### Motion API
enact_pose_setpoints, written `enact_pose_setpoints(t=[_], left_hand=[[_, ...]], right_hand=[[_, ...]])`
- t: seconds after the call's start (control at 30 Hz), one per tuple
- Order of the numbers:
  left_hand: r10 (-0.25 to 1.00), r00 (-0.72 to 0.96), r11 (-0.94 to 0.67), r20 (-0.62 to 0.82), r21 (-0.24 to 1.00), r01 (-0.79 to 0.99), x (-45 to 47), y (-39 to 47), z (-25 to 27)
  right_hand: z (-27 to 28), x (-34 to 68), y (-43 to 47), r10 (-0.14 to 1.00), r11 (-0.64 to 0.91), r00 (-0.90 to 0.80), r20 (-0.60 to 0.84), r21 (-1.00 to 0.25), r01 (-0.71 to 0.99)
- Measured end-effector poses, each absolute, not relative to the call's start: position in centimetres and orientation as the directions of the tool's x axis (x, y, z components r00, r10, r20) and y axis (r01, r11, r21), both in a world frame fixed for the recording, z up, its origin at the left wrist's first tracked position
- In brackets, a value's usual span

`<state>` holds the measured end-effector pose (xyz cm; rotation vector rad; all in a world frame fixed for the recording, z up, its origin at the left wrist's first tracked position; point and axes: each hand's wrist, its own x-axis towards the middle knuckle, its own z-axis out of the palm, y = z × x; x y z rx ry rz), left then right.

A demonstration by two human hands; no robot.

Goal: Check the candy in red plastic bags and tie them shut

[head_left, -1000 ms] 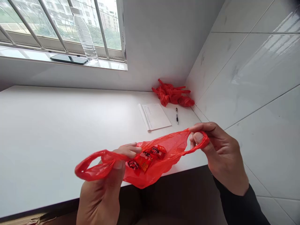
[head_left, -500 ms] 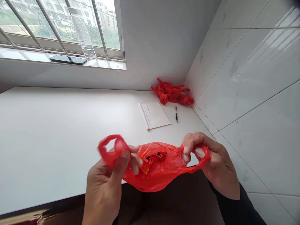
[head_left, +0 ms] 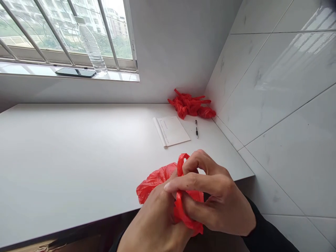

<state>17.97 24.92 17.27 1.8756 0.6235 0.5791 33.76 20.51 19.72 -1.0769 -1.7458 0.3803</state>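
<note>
A thin red plastic bag is bunched between my hands at the table's front edge. My left hand is closed around the gathered bag, back of the hand up, its fingertips hidden behind the bag and the other hand. My right hand pinches a looped handle of the same bag, crossing in front of the left hand with its fingers bent. The bag's mouth is squeezed together, and its contents are out of sight.
Several crumpled red plastic bags lie in the table's back corner by the tiled wall. A notepad and a pen rest on the white table. On the windowsill are a water bottle and a dark phone.
My hands have come together from either side of the spread bag. Its mouth has closed over the red packets seen inside, and the handles are drawn together.
</note>
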Motion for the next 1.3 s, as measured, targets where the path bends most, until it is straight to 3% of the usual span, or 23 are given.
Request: enact_pose_setpoints(t=[0.13,0.33,0.5,0.67,0.83,1.0,1.3], left_hand=[[0.66,0.75,-0.177,-0.042,0.961,0.21,17.1,25.6,17.3],[0.562,0.79,0.036,-0.246,0.961,0.273,17.4,25.4,17.7],[0.614,0.78,0.03,-0.123,0.991,0.132,18.4,25.6,17.4],[0.671,0.728,0.101,-0.141,0.99,0.098,18.2,26.0,16.7],[0.729,0.66,0.2,-0.184,0.978,0.051,18.2,26.1,16.7],[0.762,0.618,0.169,-0.193,0.981,0.099,18.5,26.1,17.1],[0.835,0.471,0.363,-0.285,0.928,-0.082,18.4,26.6,16.1]], right_hand=[[19.4,34.3,20.4,0.837,0.475,-0.049,0.544,-0.682,0.556],[19.7,34.6,20.5,0.949,0.3,-0.039,0.312,-0.858,0.417],[19.8,36.0,21.3,0.986,0.166,-0.052,0.158,-0.915,0.367],[18.8,37.0,21.8,0.995,0.016,-0.101,-0.002,-0.985,0.172],[18.2,36.5,22.1,0.995,0.044,-0.09,0.033,-0.99,0.131],[18.2,35.3,22.1,0.994,0.091,0.04,0.102,-0.971,0.221],[17.7,34.0,20.8,0.986,0.154,0.033,0.166,-0.962,0.226]])
